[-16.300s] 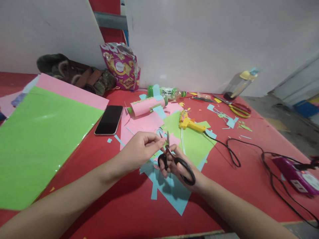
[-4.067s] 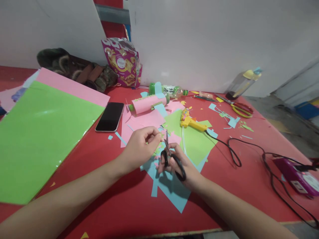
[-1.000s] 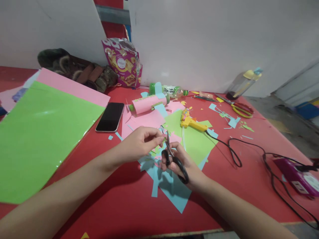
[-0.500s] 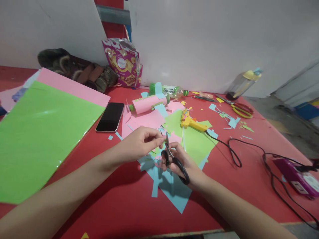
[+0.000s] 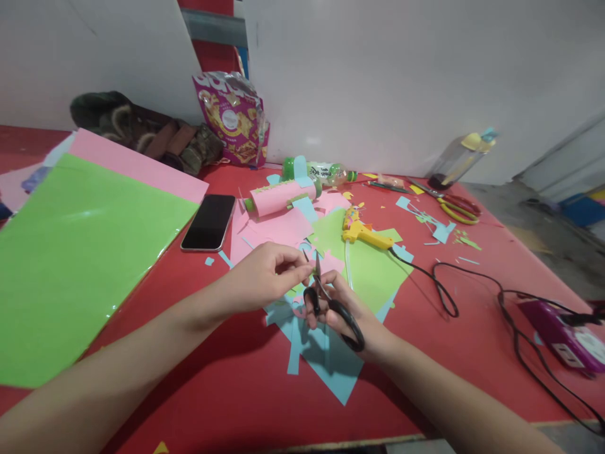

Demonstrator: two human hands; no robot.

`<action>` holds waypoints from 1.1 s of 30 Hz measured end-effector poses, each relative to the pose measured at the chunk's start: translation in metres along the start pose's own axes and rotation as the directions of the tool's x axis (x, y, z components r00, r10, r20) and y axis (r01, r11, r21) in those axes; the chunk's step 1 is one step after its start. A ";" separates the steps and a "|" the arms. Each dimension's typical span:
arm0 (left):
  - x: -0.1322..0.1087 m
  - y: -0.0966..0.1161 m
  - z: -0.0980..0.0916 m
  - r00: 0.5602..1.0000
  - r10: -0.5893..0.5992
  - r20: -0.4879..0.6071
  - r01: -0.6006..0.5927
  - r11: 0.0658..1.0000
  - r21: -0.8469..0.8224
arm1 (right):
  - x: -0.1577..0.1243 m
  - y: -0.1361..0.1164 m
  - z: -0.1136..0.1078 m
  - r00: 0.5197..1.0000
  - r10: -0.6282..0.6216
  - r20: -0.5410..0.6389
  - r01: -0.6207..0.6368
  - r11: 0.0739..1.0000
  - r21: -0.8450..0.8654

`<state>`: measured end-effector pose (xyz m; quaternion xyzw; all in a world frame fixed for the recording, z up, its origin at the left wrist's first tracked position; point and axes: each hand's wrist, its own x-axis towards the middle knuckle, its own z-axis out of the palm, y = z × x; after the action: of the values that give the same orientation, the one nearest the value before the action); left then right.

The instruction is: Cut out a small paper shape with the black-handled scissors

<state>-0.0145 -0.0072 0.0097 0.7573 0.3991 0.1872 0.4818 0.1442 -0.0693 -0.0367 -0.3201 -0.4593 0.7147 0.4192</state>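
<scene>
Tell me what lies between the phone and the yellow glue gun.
In the head view, loose pink paper lies between the phone and the glue gun, followed by the edge of the green sheet that the gun rests on.

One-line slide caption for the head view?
Right hand holds black scissors to a small paper scrap pinched in the left hand.

The red table (image 5: 227, 391) is smooth with a dull sheen. The big green sheet (image 5: 70, 252) is glossy and catches the light. The pink sheet (image 5: 137, 167) behind it looks like matt paper, as do the blue offcuts (image 5: 331, 369). The phone (image 5: 208, 222) has a glossy black face. The snack bag (image 5: 234, 120) is crinkled, shiny foil. The scissors (image 5: 331, 304) have black plastic handles and bare metal blades. The glue gun (image 5: 366, 236) is yellow plastic. The bag (image 5: 142, 135) is rough cloth with furry trim.
</scene>
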 end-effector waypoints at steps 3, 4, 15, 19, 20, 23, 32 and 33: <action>0.000 0.000 0.000 1.000 -0.005 0.002 0.005 1.000 0.011 | 0.000 0.002 -0.001 1.000 -0.002 0.007 0.002 1.000 0.004; 0.000 0.000 0.000 1.000 -0.009 0.001 0.009 1.000 0.011 | 0.000 0.002 -0.001 1.000 -0.004 0.005 0.004 1.000 0.003; -0.002 0.003 0.007 0.997 -0.003 -0.072 0.000 0.999 -0.048 | 0.000 0.003 -0.001 1.000 -0.012 -0.003 0.012 1.000 -0.007; -0.003 0.006 0.011 0.995 -0.009 -0.104 -0.007 0.988 -0.153 | 0.000 0.004 -0.001 1.000 -0.016 -0.012 0.016 1.000 -0.017; -0.003 0.007 0.012 0.994 -0.011 -0.113 -0.010 0.984 -0.180 | 0.000 0.004 -0.001 1.000 -0.021 -0.016 0.020 1.000 -0.016; -0.003 0.007 0.015 0.990 -0.020 -0.140 -0.013 0.974 -0.227 | 0.000 0.005 -0.001 0.999 -0.033 -0.022 0.033 0.999 -0.007; -0.007 0.006 0.026 0.972 -0.059 -0.226 0.000 0.968 -0.253 | -0.001 0.003 0.001 0.998 -0.048 -0.027 0.048 0.999 -0.016; -0.007 0.006 0.027 0.970 -0.061 -0.234 0.000 0.967 -0.253 | -0.001 0.003 0.001 0.998 -0.050 -0.024 0.049 0.999 -0.012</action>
<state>0.0014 -0.0294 0.0033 0.6557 0.4390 0.3190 0.5249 0.1425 -0.0711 -0.0389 -0.3196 -0.4658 0.6976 0.4407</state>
